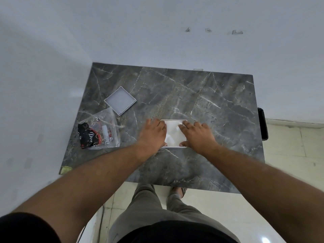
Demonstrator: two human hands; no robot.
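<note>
A shallow white square box (173, 134) lies near the middle of the dark marble table (210, 106), with white paper or lining inside it. My left hand (153, 133) rests on the box's left side, fingers fairly straight and thumb at the near edge. My right hand (197, 134) lies on its right side, fingers reaching over the white lining and thumb near the box's front edge. Both hands cover the box's side edges. A matching white square lid (120, 100) lies apart, up and to the left.
A clear plastic bag (99, 132) with a black and red printed packet and small items lies at the table's left. White walls bound the table at the back and left. A dark object (263, 123) hangs off the right edge. My legs stand on the tiled floor (289, 155).
</note>
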